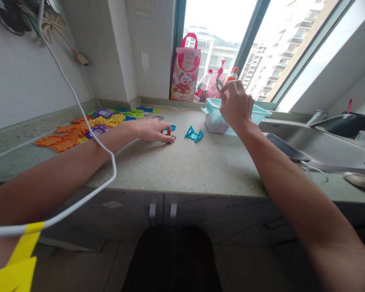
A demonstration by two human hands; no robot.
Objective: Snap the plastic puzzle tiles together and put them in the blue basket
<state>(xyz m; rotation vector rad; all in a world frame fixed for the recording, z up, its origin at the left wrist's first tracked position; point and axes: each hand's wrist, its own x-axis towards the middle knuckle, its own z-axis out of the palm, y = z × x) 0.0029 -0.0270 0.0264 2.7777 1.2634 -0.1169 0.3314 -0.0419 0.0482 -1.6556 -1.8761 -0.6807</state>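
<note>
My right hand (pixel 235 103) is raised over the left part of a light teal plastic bin (pixel 213 104), pinching a small grey toothed building piece (pixel 219 84) between thumb and fingertips. Lower down on the counter, my left hand (pixel 153 130) has its thumb and fingers on another grey toothed piece (pixel 169 139), partly hidden under them. A small blue piece (pixel 172 127) lies just behind those fingertips. Between the hands stands a teal-blue shape of joined pieces (pixel 194 134). Behind my left forearm, orange (pixel 62 138), yellow (pixel 106 120) and purple pieces (pixel 105 113) lie spread out.
A white cable (pixel 76 95) hangs across my left forearm. A pink gift bag (pixel 186 75) and bottles (pixel 220 77) stand by the window. On the right are a steel sink (pixel 331 152), a dark phone-like slab (pixel 287 148) at its edge, and a pale oval object (pixel 360 179).
</note>
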